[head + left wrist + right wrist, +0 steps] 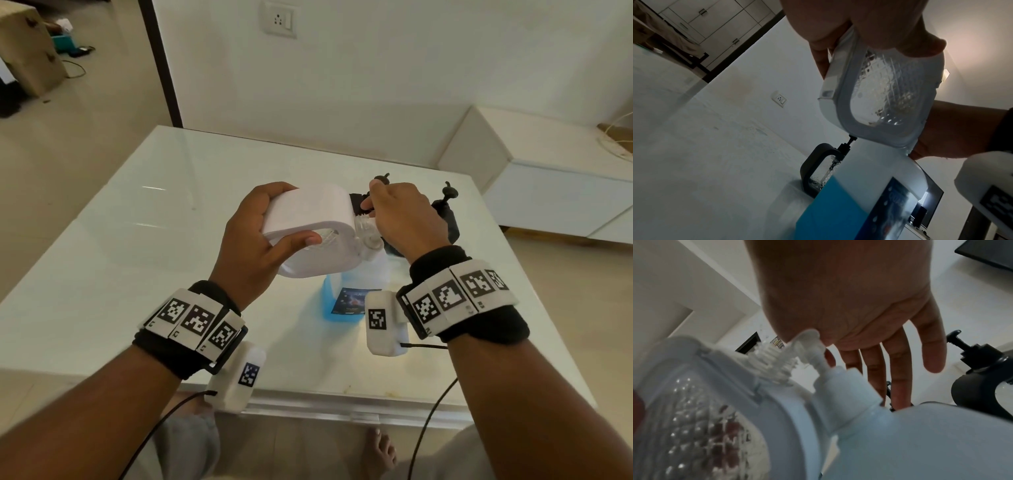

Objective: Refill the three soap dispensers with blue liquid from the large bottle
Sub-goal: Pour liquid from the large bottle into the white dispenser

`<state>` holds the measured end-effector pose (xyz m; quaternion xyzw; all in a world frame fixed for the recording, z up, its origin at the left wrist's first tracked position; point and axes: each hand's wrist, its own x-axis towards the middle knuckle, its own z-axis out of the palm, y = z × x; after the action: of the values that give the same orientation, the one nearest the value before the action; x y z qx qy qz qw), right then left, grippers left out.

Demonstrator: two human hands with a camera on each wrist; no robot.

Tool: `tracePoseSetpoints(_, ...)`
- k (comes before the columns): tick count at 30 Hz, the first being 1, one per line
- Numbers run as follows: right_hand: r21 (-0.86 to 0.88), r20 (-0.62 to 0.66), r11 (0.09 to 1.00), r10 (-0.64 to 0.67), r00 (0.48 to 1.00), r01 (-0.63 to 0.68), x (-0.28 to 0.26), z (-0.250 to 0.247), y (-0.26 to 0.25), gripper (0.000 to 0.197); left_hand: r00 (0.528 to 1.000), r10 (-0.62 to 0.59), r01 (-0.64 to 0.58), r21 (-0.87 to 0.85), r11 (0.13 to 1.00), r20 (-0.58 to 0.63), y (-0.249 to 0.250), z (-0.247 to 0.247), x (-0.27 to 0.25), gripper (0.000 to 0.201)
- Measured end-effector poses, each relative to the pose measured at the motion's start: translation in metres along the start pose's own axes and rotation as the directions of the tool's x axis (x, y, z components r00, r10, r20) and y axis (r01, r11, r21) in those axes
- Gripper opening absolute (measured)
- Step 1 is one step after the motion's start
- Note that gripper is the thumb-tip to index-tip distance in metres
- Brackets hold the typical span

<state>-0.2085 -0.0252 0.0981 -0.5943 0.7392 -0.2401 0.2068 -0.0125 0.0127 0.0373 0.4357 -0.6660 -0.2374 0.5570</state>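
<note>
At the centre of the head view, the left hand (260, 240) grips a white-framed soap dispenser with a clear faceted glass body (308, 219), tipped on its side above the glossy white counter (120, 240). The right hand (404, 216) pinches its white pump (807, 347). Directly below stands the large translucent bottle of blue liquid (346, 301); two dark-framed dispensers (448, 212) stand behind, toward the upper right.

This looks like a lived-in home, a dining or living room. A glossy white table (102, 240) fills the middle; a low white cabinet (548, 192) sits at right. A wall socket (279, 19) shows at top, a cardboard box (27, 48) on the tiled floor upper left, and built-in wardrobes (711, 21) upper left in the left wrist view.
</note>
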Motion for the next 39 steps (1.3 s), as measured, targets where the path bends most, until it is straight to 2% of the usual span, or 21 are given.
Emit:
tracePoseSetpoints(3, -0.021, 0.016, 1.0, -0.005, 1.0, 0.005, -0.003, 0.004, 0.0, 0.044, 1.0, -0.005, 0.005, 0.011, 1.0, 0.003, 0.0, 0.0, -0.001, 0.06)
tracePoseSetpoints(9, 0.049, 0.096, 0.999, 0.008, 0.995, -0.013, -0.002, 0.01, 0.001, 0.038, 1.0, -0.017, 0.017, 0.011, 1.0, 0.01, 0.0, -0.002, 0.0, 0.059)
tracePoseSetpoints(16, 0.203, 0.214, 0.955, 0.172, 0.962, -0.216, -0.003, 0.002, -0.003, 0.036, 0.992, -0.063, 0.077, -0.123, 0.989, 0.111, 0.006, -0.005, 0.0, 0.06)
tracePoseSetpoints(22, 0.116, 0.261, 0.951, 0.25, 0.932, -0.287, 0.0, 0.0, -0.005, 0.039, 0.985, -0.07, 0.078, -0.041, 0.996, 0.157, 0.004, -0.008, -0.001, 0.059)
tracePoseSetpoints(27, 0.018, 0.226, 0.971, 0.23, 0.947, -0.24, 0.0, 0.0, -0.005, 0.022, 0.98, -0.058, 0.07, -0.058, 0.996, 0.191, 0.004, -0.01, 0.0, 0.06)
tracePoseSetpoints(32, 0.137, 0.245, 0.961, 0.204, 0.948, -0.242, -0.005, -0.003, -0.006, 0.039, 0.975, -0.059, 0.084, -0.112, 0.99, 0.212, 0.003, -0.012, -0.001, 0.062)
tracePoseSetpoints(35, 0.203, 0.309, 0.938, 0.21, 0.927, -0.28, -0.009, -0.008, -0.008, 0.05, 0.978, -0.07, 0.085, -0.071, 0.994, 0.196, 0.004, -0.01, 0.0, 0.064)
tracePoseSetpoints(39, 0.16, 0.291, 0.95, 0.216, 0.932, -0.27, -0.008, -0.008, -0.01, 0.044, 0.985, -0.059, 0.07, -0.064, 0.996, 0.16, 0.004, -0.007, 0.001, 0.058)
